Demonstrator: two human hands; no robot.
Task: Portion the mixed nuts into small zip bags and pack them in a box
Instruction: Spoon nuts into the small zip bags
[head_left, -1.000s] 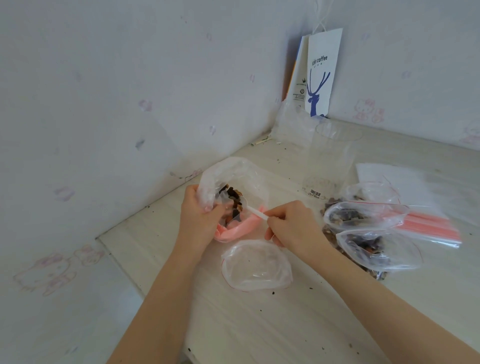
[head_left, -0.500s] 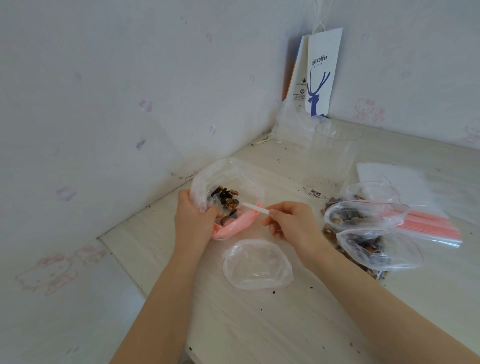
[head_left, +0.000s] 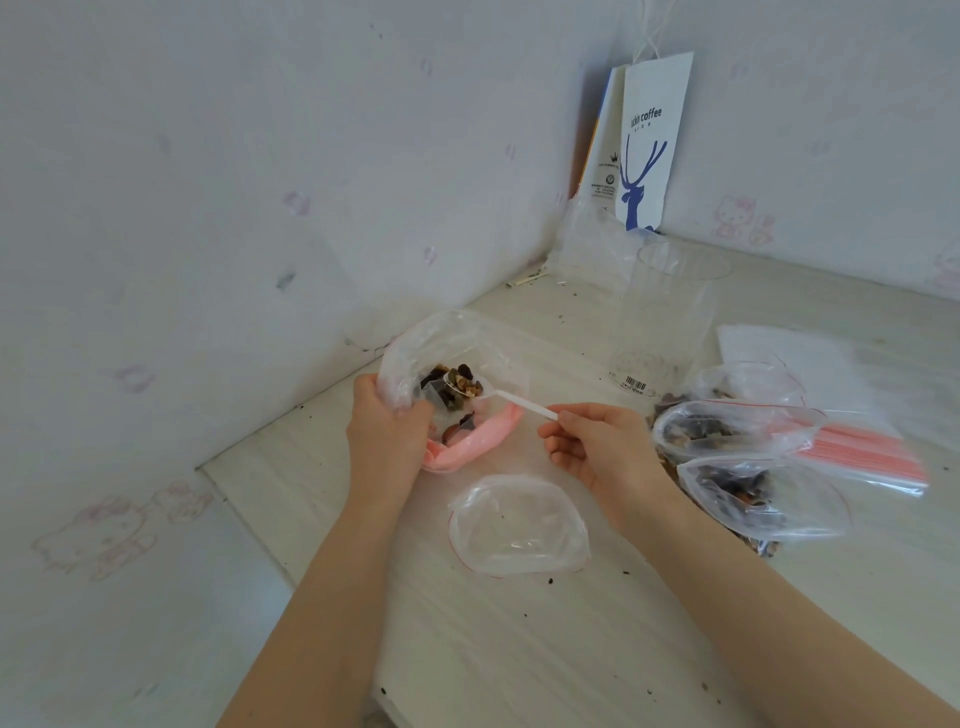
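My left hand (head_left: 387, 431) grips the rim of a clear bag of mixed nuts (head_left: 447, 348) with a pink edge, holding its mouth open. My right hand (head_left: 597, 447) pinches the handle of a white plastic spoon (head_left: 519, 401). The spoon's bowl is heaped with nuts (head_left: 465, 384) and is raised at the bag's mouth. An open small zip bag (head_left: 519, 525) with a red seal line lies on the table below my hands, with nothing in it but a few crumbs. Two small zip bags with nuts inside (head_left: 737, 431) (head_left: 763, 493) lie to the right.
A clear plastic cup (head_left: 665, 317) stands behind the filled bags. A stack of flat zip bags with red strips (head_left: 862, 452) lies at the right. A white paper coffee bag (head_left: 644, 145) leans in the wall corner. The table's edge (head_left: 249, 514) runs along the left.
The spoon has come up out of the nut bag carrying a heap of nuts. My right hand has drawn back slightly to the right. My left hand keeps its hold.
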